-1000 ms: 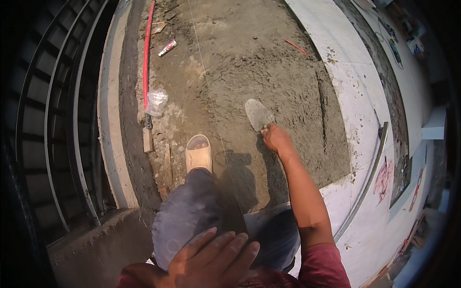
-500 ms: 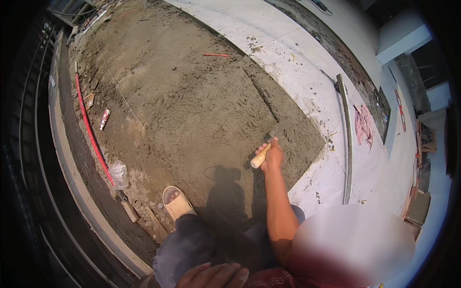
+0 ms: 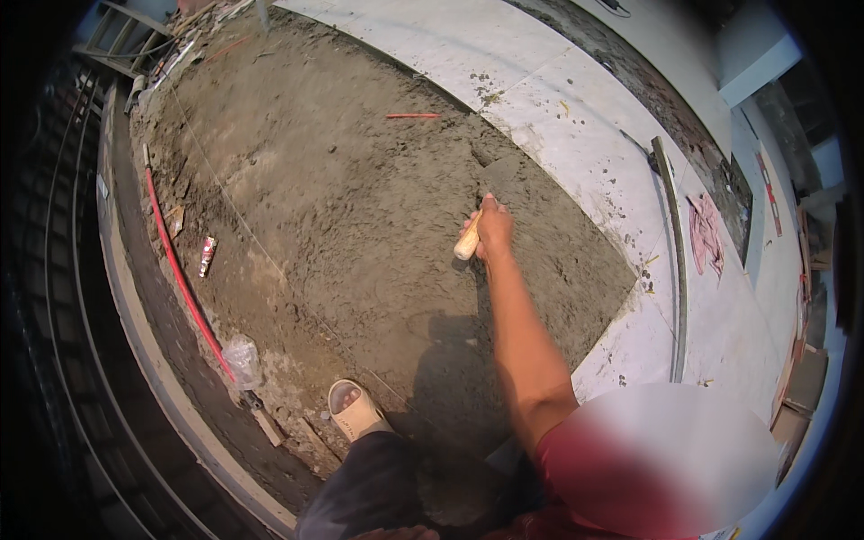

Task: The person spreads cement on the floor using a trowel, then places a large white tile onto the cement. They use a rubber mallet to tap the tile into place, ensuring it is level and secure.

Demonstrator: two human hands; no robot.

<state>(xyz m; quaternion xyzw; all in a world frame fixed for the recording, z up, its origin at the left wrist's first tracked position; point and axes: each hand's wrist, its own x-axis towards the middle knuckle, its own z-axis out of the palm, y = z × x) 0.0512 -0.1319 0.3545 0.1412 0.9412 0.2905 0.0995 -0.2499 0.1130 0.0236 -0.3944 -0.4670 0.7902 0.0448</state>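
The right hand (image 3: 496, 230) has its fingers wrapped tight around the pale wooden handle of a grey steel trowel (image 3: 486, 193), whose blade lies flat on the rough grey-brown mortar bed (image 3: 342, 207), close to its edge beside the white floor tiles (image 3: 576, 117). Only the fingertips of the left hand (image 3: 396, 534) show at the lower edge; their grip cannot be told. A beige sandal (image 3: 353, 409) stands on the mortar, with a red pipe (image 3: 180, 274) further left.

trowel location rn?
Head view, centre-right: the trowel is in the right hand, its blade on the mortar bed beside the white tiles.
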